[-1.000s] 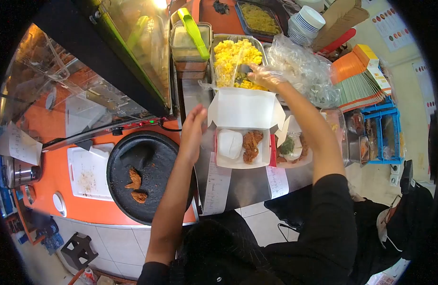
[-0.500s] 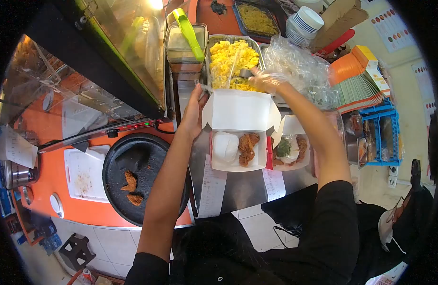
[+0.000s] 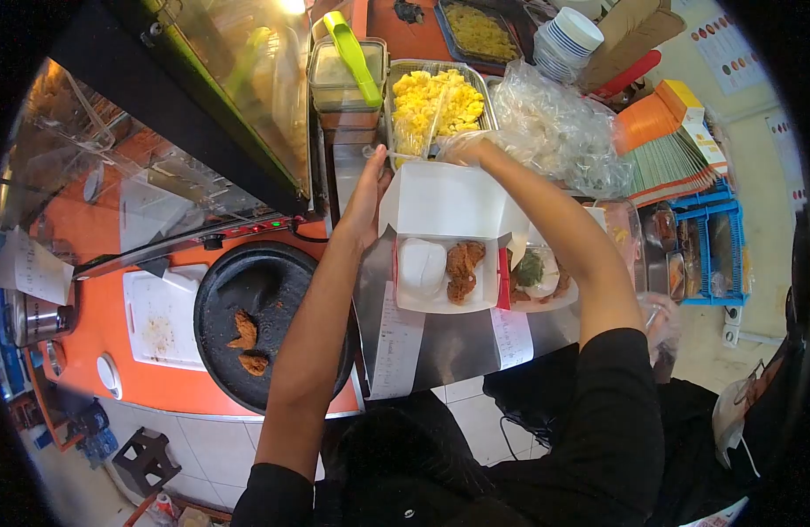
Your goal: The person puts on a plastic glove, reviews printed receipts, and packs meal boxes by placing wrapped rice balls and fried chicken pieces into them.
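My left hand (image 3: 367,204) is raised at the left edge of the open lid of a white food box (image 3: 453,202). Its fingertips pinch the edge of a clear plastic film by the egg tray. My right hand (image 3: 468,151), in a clear plastic glove, reaches behind that lid to the front of a tray of scrambled egg (image 3: 440,101). Its fingers, and anything in them, are hidden. In the box lie a white wrapped bundle (image 3: 421,269) and a piece of fried chicken (image 3: 462,272). A second box (image 3: 546,304), holding chicken and something green, sits partly under my right forearm.
Left of my arm, a black round pan (image 3: 220,329) holds two fried pieces beside a white tray (image 3: 159,329). A glass display case (image 3: 185,79) rises at upper left. Plastic bags (image 3: 554,114) lie at back right. Another person's gloved hand (image 3: 660,321) is at the right.
My right hand has drawn back from the egg toward me and down behind the lid. The dark-handled utensil it held over the egg is out of sight. My left hand has barely moved.
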